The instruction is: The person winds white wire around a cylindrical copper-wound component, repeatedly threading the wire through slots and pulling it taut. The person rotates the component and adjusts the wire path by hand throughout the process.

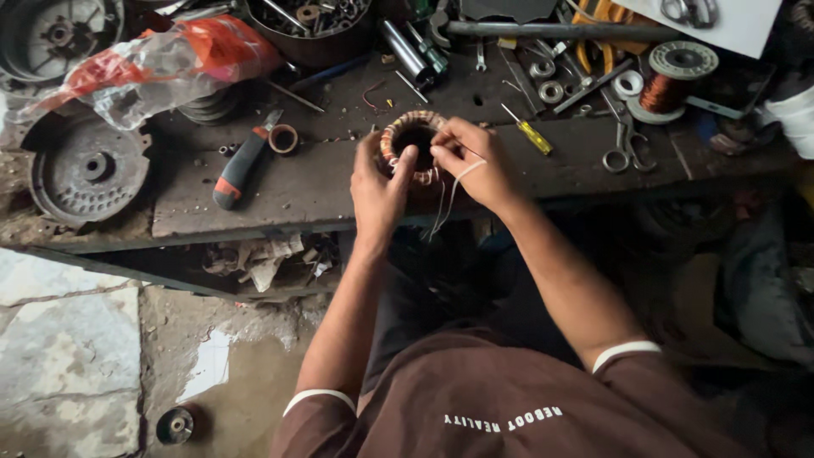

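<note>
A round motor stator with copper windings [413, 136] rests on the dark workbench [288, 191] in front of me. My left hand [380, 182] grips its near left side, thumb against the rim. My right hand [471, 161] sits at its right edge, fingers pinched on a thin white string [449, 199] that loops down over the bench edge.
A red and black handled knife [240, 163], a yellow-handled screwdriver [530, 131], scissors [626, 148], a copper wire spool [666, 85], round metal motor covers [85, 168], a plastic bag [161, 59] and a bowl of small parts [318, 25] crowd the bench. Stone floor lies below left.
</note>
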